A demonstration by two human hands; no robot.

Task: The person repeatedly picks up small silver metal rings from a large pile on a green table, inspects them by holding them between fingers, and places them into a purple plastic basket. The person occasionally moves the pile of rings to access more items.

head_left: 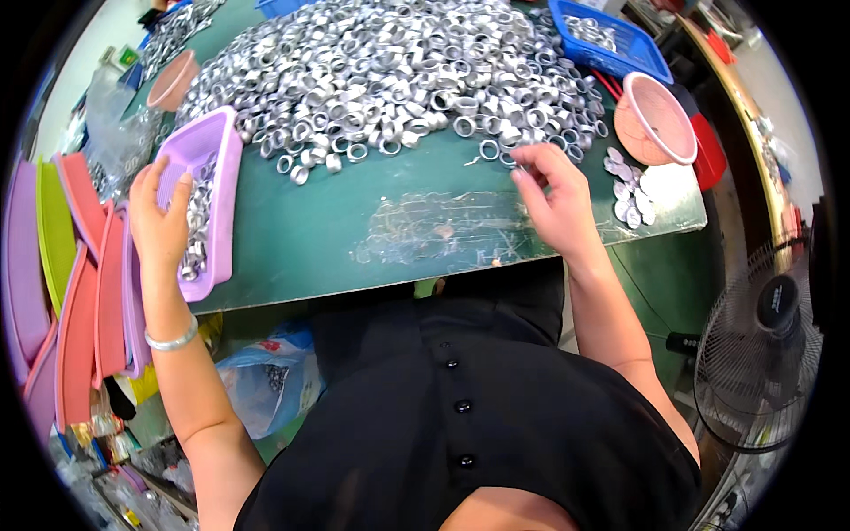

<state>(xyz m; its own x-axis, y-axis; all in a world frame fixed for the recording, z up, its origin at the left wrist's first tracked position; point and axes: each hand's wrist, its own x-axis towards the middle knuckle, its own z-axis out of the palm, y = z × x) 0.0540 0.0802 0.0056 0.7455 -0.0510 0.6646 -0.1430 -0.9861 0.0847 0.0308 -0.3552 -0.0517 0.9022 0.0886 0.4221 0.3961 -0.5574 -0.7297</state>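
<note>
A large heap of small silver metal rings [398,71] covers the far half of a green table [354,230]. My left hand [159,217] rests on the near edge of a purple tray [217,142] holding several rings, fingers spread over it. My right hand [553,199] hovers at the heap's near right edge, fingers curled and pinched together by a few loose rings; whether a ring is between them I cannot tell.
A blue basket [611,40] with rings and a pink round basket [660,119] stand at the right, with flat silver discs [629,190] beside them. Stacked pink, green and purple trays [71,283] lean at the left. A fan [766,354] stands lower right.
</note>
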